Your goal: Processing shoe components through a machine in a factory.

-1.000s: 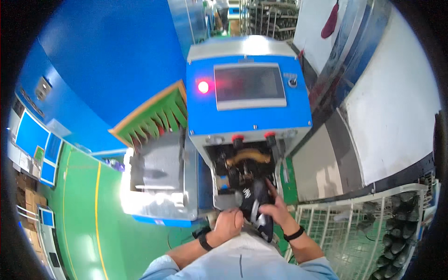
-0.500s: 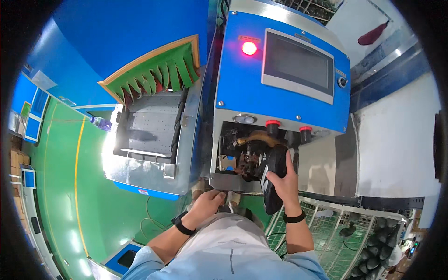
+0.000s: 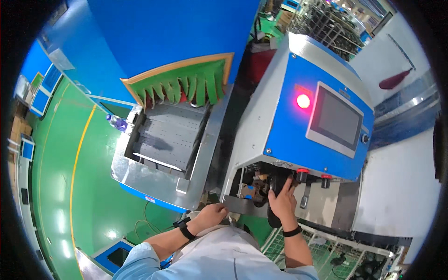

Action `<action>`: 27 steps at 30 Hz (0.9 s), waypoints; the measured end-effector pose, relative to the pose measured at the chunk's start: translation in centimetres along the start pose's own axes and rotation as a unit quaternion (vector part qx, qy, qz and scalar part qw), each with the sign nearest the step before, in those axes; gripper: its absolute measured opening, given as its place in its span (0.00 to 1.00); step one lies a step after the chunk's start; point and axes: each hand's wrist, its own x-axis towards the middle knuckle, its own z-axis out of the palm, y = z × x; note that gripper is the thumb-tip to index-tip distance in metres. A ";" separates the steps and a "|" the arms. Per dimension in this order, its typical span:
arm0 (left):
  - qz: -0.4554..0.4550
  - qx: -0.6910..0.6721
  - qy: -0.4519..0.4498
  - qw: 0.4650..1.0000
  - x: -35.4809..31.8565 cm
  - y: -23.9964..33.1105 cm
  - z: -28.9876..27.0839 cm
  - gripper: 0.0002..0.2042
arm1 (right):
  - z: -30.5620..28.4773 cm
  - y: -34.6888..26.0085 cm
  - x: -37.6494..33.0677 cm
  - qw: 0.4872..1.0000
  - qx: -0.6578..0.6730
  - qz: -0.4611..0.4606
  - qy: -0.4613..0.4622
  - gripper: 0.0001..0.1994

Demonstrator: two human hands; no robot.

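Observation:
My right hand (image 3: 283,201) is closed round a black shoe (image 3: 273,218), which stands on end in the opening under the blue-fronted machine (image 3: 289,133). The shoe's upper part lies in shadow, beside the metal clamp parts (image 3: 259,190) inside the opening. The hand's index finger stretches up close to a black push button with a red collar (image 3: 302,174); whether it touches is unclear. My left hand (image 3: 212,214) rests in front of my waist, by the machine's lower left corner. Its fingers are curled in, and whatever they may hold is hidden.
A red lamp (image 3: 303,101) glows beside the dark screen (image 3: 337,119). To the left stands a conveyor (image 3: 170,128) under a green strip curtain (image 3: 182,86), with a bottle (image 3: 116,122) at its edge. A white wire rack (image 3: 322,242) stands low on the right.
The view has turned, so the machine appears farther right and lower. The shoe has gone deeper into the opening, and my right index finger now reaches up beside the button. My left hand stays near my waist.

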 end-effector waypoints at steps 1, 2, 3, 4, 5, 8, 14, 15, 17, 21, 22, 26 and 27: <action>-0.003 -0.004 0.011 1.000 -0.1 0.7 -0.3 0.19 | -0.5 -0.4 -0.2 1.000 0.000 0.007 -0.014 0.45; -0.004 -0.004 0.019 1.000 0.0 1.0 -0.2 0.19 | -0.3 -0.3 -0.3 1.000 0.001 0.000 -0.013 0.45; -0.020 0.000 0.019 1.000 0.2 1.3 -0.1 0.19 | 0.1 0.1 -0.5 1.000 0.006 0.008 -0.011 0.45; -0.035 0.004 0.019 0.999 0.4 1.6 -0.1 0.18 | 0.0 0.0 -0.6 1.000 0.011 0.016 -0.008 0.45; -0.033 0.005 0.025 0.999 0.7 1.4 0.1 0.18 | -0.2 0.0 -0.9 1.000 0.017 0.009 -0.018 0.46; -0.018 -0.011 -0.041 0.999 1.7 1.7 0.9 0.19 | 1.7 1.2 -1.8 0.998 -0.016 -0.011 0.060 0.47; -0.022 -0.181 -0.172 0.968 3.2 2.2 3.6 0.20 | 3.1 2.1 -8.0 0.988 0.094 -0.027 0.120 0.51; -0.082 -0.261 -0.228 0.935 3.7 2.6 4.1 0.22 | 3.4 2.4 -8.9 0.982 0.101 -0.062 0.151 0.51; -0.133 -0.327 -0.278 0.893 3.0 5.0 4.6 0.25 | 3.6 2.6 -12.1 0.969 0.068 -0.112 0.211 0.49; -0.259 -0.434 -0.435 0.745 1.9 8.3 4.2 0.32 | -0.6 1.7 -19.8 0.985 0.093 -0.106 0.095 0.42; -0.298 -0.496 -0.446 0.683 1.8 8.6 3.9 0.31 | -3.4 1.0 -20.4 0.980 0.137 -0.144 0.030 0.43; -0.325 -0.405 -0.399 0.755 3.0 1.5 7.1 0.21 | -3.0 2.3 -18.7 0.891 0.411 0.160 -0.112 0.42; -0.305 -0.444 -0.431 0.724 2.7 2.9 6.8 0.22 | 0.8 4.0 -16.9 0.874 0.451 0.160 -0.089 0.42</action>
